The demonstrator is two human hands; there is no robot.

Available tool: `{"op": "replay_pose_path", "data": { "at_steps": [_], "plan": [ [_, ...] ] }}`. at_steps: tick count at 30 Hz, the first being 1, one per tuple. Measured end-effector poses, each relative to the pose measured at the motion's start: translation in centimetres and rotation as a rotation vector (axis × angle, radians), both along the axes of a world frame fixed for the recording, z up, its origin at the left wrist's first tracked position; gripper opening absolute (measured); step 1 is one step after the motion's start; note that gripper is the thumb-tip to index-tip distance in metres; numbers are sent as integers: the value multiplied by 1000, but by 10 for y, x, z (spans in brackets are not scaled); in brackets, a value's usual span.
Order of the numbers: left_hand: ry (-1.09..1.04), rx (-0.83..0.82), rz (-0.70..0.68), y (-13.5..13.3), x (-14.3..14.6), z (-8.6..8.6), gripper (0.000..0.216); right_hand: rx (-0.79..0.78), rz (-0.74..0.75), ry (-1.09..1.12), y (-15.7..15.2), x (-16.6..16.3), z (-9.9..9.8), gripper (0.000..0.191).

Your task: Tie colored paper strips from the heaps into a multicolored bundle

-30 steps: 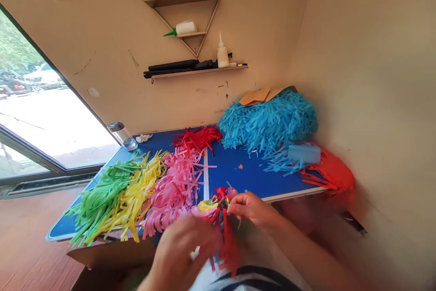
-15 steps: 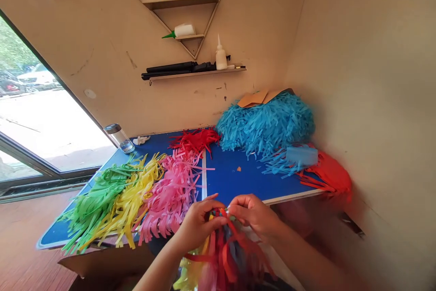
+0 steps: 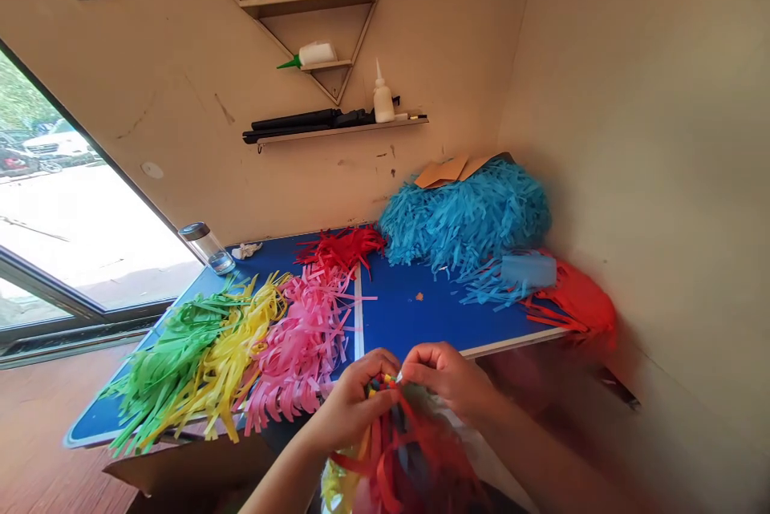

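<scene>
My left hand [image 3: 352, 398] and my right hand [image 3: 442, 378] meet just in front of the blue table [image 3: 433, 313], both pinched on the top of a bundle of paper strips [image 3: 403, 458]. The bundle mixes red, yellow and dark strips and hangs down towards my lap. On the table to the left lie piles of cut strips: green [image 3: 172, 354], yellow [image 3: 232, 350], pink [image 3: 306, 333] and red [image 3: 340, 248].
A big heap of blue strips [image 3: 466, 213] fills the back right corner, with cardboard on top and orange paper [image 3: 581, 301] beside it. A glass jar [image 3: 204, 245] stands at the back left. Wall shelves hold glue bottles [image 3: 380, 97]. A cardboard box [image 3: 192, 470] sits below the table edge.
My left hand rose from below and closed on the bundle's top beside my right hand. The strips now hang down instead of sticking up.
</scene>
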State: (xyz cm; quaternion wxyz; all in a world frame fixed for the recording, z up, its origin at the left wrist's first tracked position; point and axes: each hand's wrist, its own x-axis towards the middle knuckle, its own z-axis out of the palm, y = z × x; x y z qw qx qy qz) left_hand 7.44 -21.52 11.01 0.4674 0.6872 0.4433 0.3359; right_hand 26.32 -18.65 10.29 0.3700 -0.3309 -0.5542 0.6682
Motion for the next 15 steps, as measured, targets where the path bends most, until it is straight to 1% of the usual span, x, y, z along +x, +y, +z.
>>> {"op": "replay_pose_path", "data": {
  "at_steps": [2, 5, 7, 9, 11, 13, 15],
  "plan": [
    [-36, -43, 11, -2, 1, 1, 29, 0, 11, -3, 0, 1, 3, 47],
    [-119, -169, 12, -6, 3, -1, 30, -4, 7, -9, -1, 2, 5, 50],
    [-100, -182, -13, -8, 5, -1, 31, 16, 3, -34, -1, 3, 6, 51],
    [51, -88, -35, -6, 5, 3, 29, 32, 23, -59, 0, 2, 3, 51],
    [260, 105, -37, -1, -4, 12, 27, 18, 52, -47, 2, 2, -2, 52],
    [436, 317, 14, 8, -27, 25, 29, -32, 80, 20, 8, 6, -10, 52],
    [548, 470, 163, 15, -64, 40, 35, -105, 90, 108, 15, 21, -18, 52]
  ]
}}
